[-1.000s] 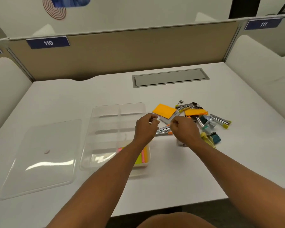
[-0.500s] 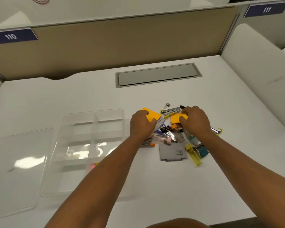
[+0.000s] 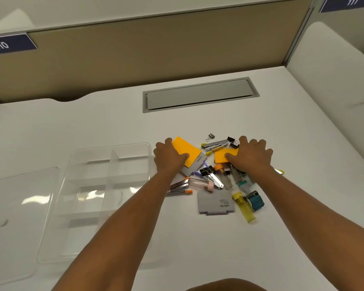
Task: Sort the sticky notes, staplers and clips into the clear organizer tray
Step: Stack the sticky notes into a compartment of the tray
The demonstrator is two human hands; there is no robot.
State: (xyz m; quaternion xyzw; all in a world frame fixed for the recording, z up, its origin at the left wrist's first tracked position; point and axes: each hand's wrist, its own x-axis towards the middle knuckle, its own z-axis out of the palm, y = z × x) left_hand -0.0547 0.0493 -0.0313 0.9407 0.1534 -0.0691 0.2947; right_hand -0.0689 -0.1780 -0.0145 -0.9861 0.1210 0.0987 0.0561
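Note:
The clear organizer tray point(image 3: 150, 158) with dividers lies left of a pile of stationery. My left hand point(image 3: 168, 158) grips an orange sticky-note pad point(image 3: 186, 150) at the pile's far left, thumb on top; a grey backing card pokes out beneath it. My right hand point(image 3: 251, 157) holds a second orange sticky-note pad point(image 3: 224, 155), thumb pressed on its surface. Between the two pads lies a silver stapler point(image 3: 215, 144) with yellow ends. A stapler with orange tips point(image 3: 180, 188) and black binder clips point(image 3: 206, 171) lie nearer to me.
The tray's clear lid point(image 3: 15, 206) lies flat at the far left. A grey card point(image 3: 215, 203), a yellow item point(image 3: 245, 208), a teal stamp point(image 3: 256, 202) and a pink-capped clear tube point(image 3: 201, 183) sit at the pile's near side. A grey cable hatch point(image 3: 200, 95) is behind.
Both hands moved from the pile's near side to its far side and each settled on an orange pad. The view tilted down and shifted right.

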